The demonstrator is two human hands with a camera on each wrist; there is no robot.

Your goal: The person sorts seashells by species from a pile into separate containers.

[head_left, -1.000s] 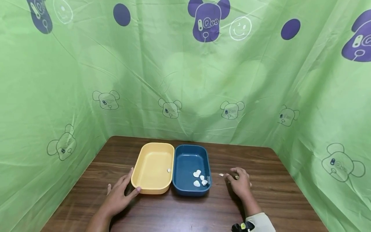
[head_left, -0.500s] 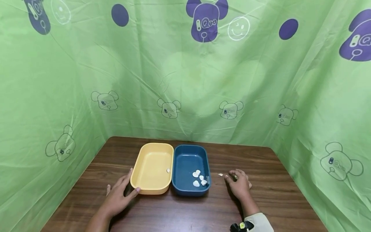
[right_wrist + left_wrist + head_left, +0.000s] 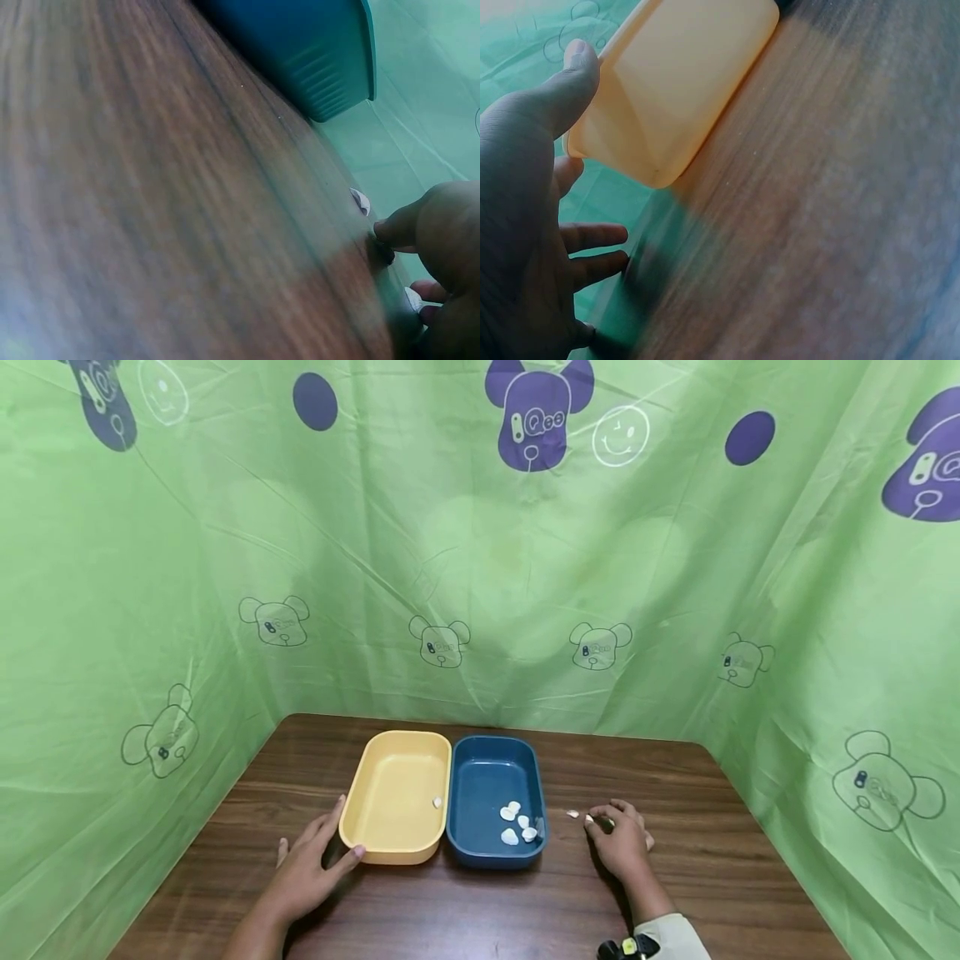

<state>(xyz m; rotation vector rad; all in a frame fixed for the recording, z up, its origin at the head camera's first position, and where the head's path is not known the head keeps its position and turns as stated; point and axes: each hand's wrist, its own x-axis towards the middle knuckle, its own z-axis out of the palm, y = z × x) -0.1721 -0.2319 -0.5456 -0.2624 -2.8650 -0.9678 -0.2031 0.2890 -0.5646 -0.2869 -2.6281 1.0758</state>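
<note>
My left hand [image 3: 303, 872] rests against the near left corner of a yellow tray [image 3: 393, 856]. Its thumb touches the near rim and the index finger lies along the left side, the other fingers spread. In the head view my right hand [image 3: 621, 843] is low over the table, right of a blue tray [image 3: 491, 860], pinching a small white seashell [image 3: 588, 819] between thumb and index finger. One loose seashell [image 3: 572, 814] lies just left of those fingertips. In the right wrist view another pale shell [image 3: 414, 300] shows by the lower fingers; whether they hold it is unclear.
The two trays stand side by side on a brown wooden table [image 3: 480, 914]. Several white shells [image 3: 510, 837] lie in the blue tray, and one shell [image 3: 437, 802] in the yellow one. A green printed curtain [image 3: 480, 552] encloses the table's back and sides.
My right thumb and index finger have closed together, and a white shell now shows at their tips. The left hand and both trays have stayed put.
</note>
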